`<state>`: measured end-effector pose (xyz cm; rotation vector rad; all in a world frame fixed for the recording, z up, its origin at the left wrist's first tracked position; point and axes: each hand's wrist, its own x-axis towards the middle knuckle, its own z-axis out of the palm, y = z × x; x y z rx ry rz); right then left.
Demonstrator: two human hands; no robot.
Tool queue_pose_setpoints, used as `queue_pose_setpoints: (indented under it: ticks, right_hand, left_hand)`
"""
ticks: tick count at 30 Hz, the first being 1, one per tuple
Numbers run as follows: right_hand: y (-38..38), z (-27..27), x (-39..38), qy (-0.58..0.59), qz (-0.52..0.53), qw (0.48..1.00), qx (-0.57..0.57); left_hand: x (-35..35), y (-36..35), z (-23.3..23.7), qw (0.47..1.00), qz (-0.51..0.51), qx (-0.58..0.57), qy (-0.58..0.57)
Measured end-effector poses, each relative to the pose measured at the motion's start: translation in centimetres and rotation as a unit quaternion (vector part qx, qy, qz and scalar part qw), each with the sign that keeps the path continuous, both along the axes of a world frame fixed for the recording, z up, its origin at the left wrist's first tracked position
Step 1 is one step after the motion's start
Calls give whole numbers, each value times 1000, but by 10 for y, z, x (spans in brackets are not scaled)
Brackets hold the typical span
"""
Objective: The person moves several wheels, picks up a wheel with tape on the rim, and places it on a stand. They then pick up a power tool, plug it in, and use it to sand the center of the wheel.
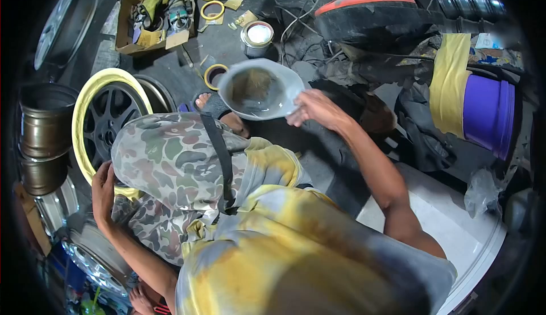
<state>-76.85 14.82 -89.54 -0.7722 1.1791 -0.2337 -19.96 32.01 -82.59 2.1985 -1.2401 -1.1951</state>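
My right hand (pixel 311 109) grips the edge of a whitish plastic basin (pixel 290 85), fingers wrapped around its rim. The basin is tilted a little and shows murky brown-grey contents. Down at the left, my left hand (pixel 103 193) has its fingers stretched along the lower edge of a wheel rim, beside my camouflage-covered leg. That wheel rim (pixel 108 123) stands upright with dark spokes and a pale yellow outer lip. My leg hides part of it.
An open cardboard box (pixel 126 25) with tools lies beyond, near yellow tape rolls (pixel 212 10) and a paint can (pixel 256 37). Bronze rims (pixel 48 121) are stacked at left. A purple drum (pixel 488 113) with yellow cloth (pixel 449 87) stands at right. Cords (pixel 291 28) trail across the floor.
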Motion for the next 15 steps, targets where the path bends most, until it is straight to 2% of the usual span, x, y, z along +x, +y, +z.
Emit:
queue_pose_setpoints:
  ticks: [3, 5, 8, 12, 15]
  right_hand:
    - [21, -13, -48, 27, 47, 998, 33]
    - [40, -33, -83, 31, 62, 997, 41]
    - [46, -33, -109, 64, 114, 987, 88]
    - [64, -68, -158, 125, 160, 970, 135]
    - [87, -113, -223, 105, 151, 971, 151]
  left_hand:
    - [-8, 2, 10, 1000, -12, 12, 0]
    - [-10, 5, 12, 999, 22, 11, 21]
    - [-1, 8, 7, 999, 17, 27, 5]
    - [-12, 6, 12, 999, 32, -16, 14]
    - [-5, 8, 5, 1000, 23, -15, -15]
